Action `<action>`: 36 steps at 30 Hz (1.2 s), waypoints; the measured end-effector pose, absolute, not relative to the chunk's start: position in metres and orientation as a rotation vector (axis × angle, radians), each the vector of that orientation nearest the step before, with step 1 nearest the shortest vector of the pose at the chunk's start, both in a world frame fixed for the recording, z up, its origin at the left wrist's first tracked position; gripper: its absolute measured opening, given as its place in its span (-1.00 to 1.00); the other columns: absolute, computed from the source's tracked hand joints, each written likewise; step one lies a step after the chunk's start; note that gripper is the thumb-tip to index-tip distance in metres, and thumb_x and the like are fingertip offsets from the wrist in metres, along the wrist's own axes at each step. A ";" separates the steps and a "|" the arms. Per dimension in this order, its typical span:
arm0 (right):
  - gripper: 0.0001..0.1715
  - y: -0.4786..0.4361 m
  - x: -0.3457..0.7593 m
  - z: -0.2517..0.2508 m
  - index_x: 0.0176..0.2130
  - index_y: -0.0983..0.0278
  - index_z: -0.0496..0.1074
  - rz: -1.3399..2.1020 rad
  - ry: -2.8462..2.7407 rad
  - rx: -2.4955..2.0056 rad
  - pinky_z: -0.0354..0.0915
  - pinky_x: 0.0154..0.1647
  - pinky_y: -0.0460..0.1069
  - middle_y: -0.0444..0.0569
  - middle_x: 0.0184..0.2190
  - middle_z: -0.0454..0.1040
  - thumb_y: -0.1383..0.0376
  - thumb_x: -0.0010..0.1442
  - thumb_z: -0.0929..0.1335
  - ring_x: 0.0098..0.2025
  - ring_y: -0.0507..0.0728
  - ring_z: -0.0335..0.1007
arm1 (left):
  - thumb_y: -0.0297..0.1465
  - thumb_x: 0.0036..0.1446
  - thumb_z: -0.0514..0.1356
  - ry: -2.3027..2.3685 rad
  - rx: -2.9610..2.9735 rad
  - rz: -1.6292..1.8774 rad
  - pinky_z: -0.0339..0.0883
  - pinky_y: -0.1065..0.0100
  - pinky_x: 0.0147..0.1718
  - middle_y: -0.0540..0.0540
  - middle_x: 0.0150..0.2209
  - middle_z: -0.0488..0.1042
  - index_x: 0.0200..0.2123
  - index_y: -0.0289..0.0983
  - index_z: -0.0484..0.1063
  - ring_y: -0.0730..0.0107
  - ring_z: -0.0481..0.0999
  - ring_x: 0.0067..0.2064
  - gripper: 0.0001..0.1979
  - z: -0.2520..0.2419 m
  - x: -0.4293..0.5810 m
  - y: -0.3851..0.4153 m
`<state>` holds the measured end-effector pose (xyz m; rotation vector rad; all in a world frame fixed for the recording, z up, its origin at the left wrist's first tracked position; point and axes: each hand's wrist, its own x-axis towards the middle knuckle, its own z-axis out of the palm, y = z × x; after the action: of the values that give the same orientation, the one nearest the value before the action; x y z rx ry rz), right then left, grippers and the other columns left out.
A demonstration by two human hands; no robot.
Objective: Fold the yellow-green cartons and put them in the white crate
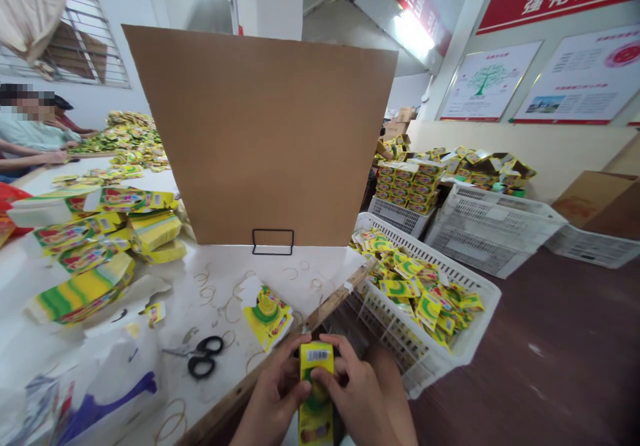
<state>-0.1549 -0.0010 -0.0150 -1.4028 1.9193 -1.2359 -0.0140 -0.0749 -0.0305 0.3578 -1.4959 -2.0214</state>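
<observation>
At the table's front edge, my left hand (277,386) and my right hand (357,389) grip a small yellow and green carton (317,354) from either side. A barcode shows near its top, and both thumbs press on its front face. Just beyond my hands, flattened yellow cartons (269,318) with a green ring print lie on the white table (210,326). Black-handled scissors (203,359) rest left of my hands. Loose rubber bands (173,419) are scattered over the tabletop.
Bundled flat cartons (95,233) are piled at the left, behind a plastic bag (120,379). A large cardboard sheet (275,139) stands upright ahead. At the right, a white crate (480,339) holds many small cartons. Co-workers (30,133) sit at the far left.
</observation>
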 end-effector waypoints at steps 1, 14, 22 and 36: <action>-0.62 -0.001 -0.155 -0.015 -0.04 0.20 0.33 -1.230 1.914 -1.409 0.19 -0.57 -0.11 -0.25 -0.66 0.45 0.26 0.10 0.34 -0.61 0.08 0.36 | -0.28 0.09 0.22 -1.488 0.355 -2.030 0.29 0.07 -0.01 -0.27 -0.01 0.48 0.13 -0.21 0.18 0.06 0.48 0.00 -0.46 -0.030 -0.014 -0.075; -0.70 0.001 -0.169 -0.013 -0.09 0.14 0.49 -1.409 1.736 -1.436 0.36 -0.23 -0.04 -0.06 -0.26 0.58 0.19 0.18 0.31 -0.25 0.13 0.49 | -0.26 0.00 0.29 -1.387 0.399 -2.090 0.38 0.19 -0.18 -0.24 -0.12 0.54 0.07 -0.22 0.24 0.10 0.54 -0.13 -0.44 -0.023 -0.015 -0.072; -0.75 0.000 -0.157 -0.010 -0.36 0.24 0.55 -1.547 1.625 -1.123 0.36 -0.37 -0.05 -0.04 -0.42 0.57 0.12 0.06 0.40 -0.37 0.15 0.46 | -0.24 0.05 0.24 -1.485 0.581 -1.882 0.40 0.25 -0.21 -0.19 -0.20 0.58 -0.07 -0.24 0.38 0.17 0.56 -0.20 -0.63 -0.033 -0.024 -0.070; -0.64 -0.036 -0.228 -0.034 -0.19 0.26 0.35 -2.051 2.008 -0.864 0.35 -0.26 -0.01 -0.05 -0.30 0.47 0.10 0.06 0.36 -0.29 0.12 0.43 | -0.33 0.10 0.15 -1.790 0.972 -0.972 0.13 -0.05 0.16 -0.21 0.08 0.40 -0.06 -0.20 0.46 0.05 0.32 0.15 -0.69 -0.059 -0.009 -0.105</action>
<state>-0.2278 -0.0365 -0.0343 -0.8644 2.0081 -2.0513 -0.0091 -0.1050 -0.0594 0.9723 -1.7900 -0.9723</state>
